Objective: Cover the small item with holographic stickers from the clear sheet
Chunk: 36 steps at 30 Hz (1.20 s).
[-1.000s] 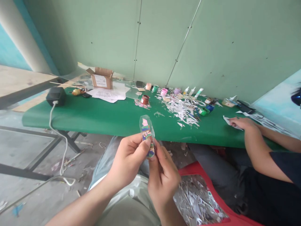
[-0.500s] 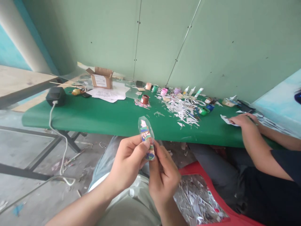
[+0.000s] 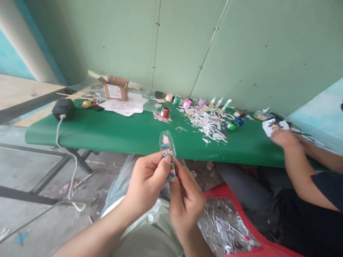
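Observation:
Between my two hands, in front of the table's edge, is a small colourful cut-out piece [image 3: 166, 150] with a clear plastic border, patterned in pink, blue, brown and green. My left hand [image 3: 150, 175] pinches it from the left, thumb laid across its face. My right hand [image 3: 186, 200] grips its lower right edge with bent fingers; part of the piece is hidden behind the fingers. Both hands are above my lap.
A green-covered table [image 3: 128, 134] carries paper scraps [image 3: 209, 123], a brown paint jar [image 3: 165, 112], a cardboard box [image 3: 116, 89] and a black power adapter [image 3: 63, 109]. At right, a co-worker's hand [image 3: 285, 137] holds a printed cut-out [image 3: 274, 126]. A red-rimmed scrap holder [image 3: 241, 217] is below.
The piece in my hands has turned slightly and my left thumb has shifted a little up it. The co-worker's hands have moved right, and their printed cut-out now faces up.

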Available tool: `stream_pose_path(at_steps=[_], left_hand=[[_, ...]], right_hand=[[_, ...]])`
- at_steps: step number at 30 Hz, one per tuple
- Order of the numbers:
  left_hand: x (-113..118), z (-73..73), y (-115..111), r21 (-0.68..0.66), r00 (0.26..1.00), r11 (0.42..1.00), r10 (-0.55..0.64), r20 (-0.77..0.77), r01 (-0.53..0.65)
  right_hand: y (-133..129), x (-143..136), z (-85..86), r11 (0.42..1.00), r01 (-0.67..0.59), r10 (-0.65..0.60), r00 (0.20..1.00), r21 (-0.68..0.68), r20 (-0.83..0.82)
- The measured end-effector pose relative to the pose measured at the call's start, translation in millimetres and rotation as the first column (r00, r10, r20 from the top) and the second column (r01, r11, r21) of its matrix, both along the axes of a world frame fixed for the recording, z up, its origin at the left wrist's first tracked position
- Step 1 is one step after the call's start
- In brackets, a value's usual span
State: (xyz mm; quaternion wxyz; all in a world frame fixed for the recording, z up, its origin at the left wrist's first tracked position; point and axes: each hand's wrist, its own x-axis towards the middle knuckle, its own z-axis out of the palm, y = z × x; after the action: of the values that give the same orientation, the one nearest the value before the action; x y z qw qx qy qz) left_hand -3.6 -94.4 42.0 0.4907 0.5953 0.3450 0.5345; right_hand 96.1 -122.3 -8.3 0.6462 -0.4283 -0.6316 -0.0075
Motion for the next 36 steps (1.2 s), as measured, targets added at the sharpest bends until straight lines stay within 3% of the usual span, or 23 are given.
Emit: stream_pose_path(at_steps=[16, 22, 36], left_hand=[[0.2, -2.0, 0.7, 0.004, 0.997, 0.999, -0.036, -0.063, 0.036], [1.6, 1.2, 1.8, -0.009, 1.0, 1.0, -0.019, -0.002, 0.019], [-1.5, 1.4, 3.7, 0.023, 0.994, 0.996, -0.09, -0.056, 0.091]], right_hand=[[2.5, -1.2, -4.2, 0.996, 0.094, -0.094, 0.995, 0.003, 0.023], [1.3, -1.4, -2.5, 0.999, 0.048, -0.047, 0.998, -0.023, 0.028], [5.2, -1.7, -2.4, 0.998, 0.059, -0.059, 0.998, 0.018, 0.008]])
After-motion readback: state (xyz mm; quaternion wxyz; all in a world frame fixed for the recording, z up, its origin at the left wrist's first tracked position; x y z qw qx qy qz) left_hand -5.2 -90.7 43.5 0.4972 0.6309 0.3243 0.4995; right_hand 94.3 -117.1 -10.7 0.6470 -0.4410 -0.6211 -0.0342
